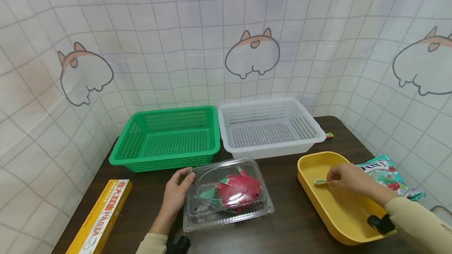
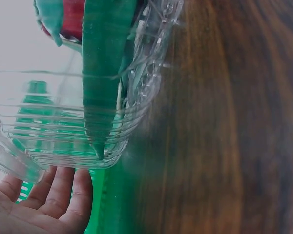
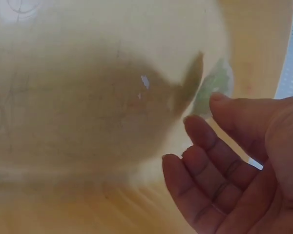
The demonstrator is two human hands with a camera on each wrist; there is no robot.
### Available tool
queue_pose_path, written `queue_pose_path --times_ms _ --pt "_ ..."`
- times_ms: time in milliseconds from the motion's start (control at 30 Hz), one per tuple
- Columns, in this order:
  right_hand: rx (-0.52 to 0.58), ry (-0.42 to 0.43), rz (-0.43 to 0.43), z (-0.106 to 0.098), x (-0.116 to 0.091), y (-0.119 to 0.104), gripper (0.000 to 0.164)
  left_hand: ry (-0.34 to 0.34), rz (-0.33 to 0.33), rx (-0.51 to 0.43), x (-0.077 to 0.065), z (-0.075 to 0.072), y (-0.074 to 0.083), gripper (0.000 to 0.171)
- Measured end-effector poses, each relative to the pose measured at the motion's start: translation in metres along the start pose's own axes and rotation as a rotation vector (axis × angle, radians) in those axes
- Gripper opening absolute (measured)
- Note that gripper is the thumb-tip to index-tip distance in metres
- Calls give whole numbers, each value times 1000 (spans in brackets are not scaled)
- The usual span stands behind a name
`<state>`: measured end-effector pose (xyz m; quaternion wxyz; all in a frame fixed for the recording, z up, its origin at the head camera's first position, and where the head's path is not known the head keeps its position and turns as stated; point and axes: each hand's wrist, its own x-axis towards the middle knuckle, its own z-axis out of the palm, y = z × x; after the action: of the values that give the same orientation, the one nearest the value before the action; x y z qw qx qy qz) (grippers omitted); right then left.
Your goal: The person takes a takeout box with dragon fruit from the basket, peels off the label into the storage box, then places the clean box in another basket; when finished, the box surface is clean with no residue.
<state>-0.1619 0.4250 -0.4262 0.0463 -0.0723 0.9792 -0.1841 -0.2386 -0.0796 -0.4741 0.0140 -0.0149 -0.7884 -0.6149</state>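
Observation:
In the head view a clear plastic clamshell box (image 1: 226, 216) lies in the middle of the table with a red dragon fruit (image 1: 240, 191) inside, its tips green. My left hand (image 1: 176, 189) grips the box's left back corner; in the left wrist view its fingers (image 2: 63, 197) show at the corner. Over the yellow tray (image 1: 316, 203), my right hand (image 1: 347, 177) pinches a small pale green-and-white packet (image 3: 217, 87) between thumb and forefinger. The other fingers of that hand are curled.
Behind the box stand a green basket (image 1: 166, 164) and a white basket (image 1: 272, 150). A yellow pasta box (image 1: 100, 216) lies at the left. Right of the tray is a teal candy bag (image 1: 388, 175). A small bright wrapper (image 1: 329, 135) lies beside the white basket.

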Motion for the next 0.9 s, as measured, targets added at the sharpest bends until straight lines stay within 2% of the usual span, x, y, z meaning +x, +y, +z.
queue_pose_path --times_ms 100,333,533,633,733,900 --pt "14 -31 10 2 -1 0 9 -3 -8 -2 0 0 -1 41" --pt "0 -35 24 3 -2 1 23 9 -11 -2 -1 -1 -3 40" --pt "2 -77 12 -8 -3 -4 30 10 -8 -3 -1 -2 -2 40" --pt "14 -81 4 -22 -5 -13 32 0 -3 -6 0 -2 -1 42" --pt "39 -44 -13 -35 -7 -27 33 -5 -1 -2 0 -2 0 41" --pt "168 39 -33 -44 -10 -62 36 2 -3 -1 -1 0 2 37"
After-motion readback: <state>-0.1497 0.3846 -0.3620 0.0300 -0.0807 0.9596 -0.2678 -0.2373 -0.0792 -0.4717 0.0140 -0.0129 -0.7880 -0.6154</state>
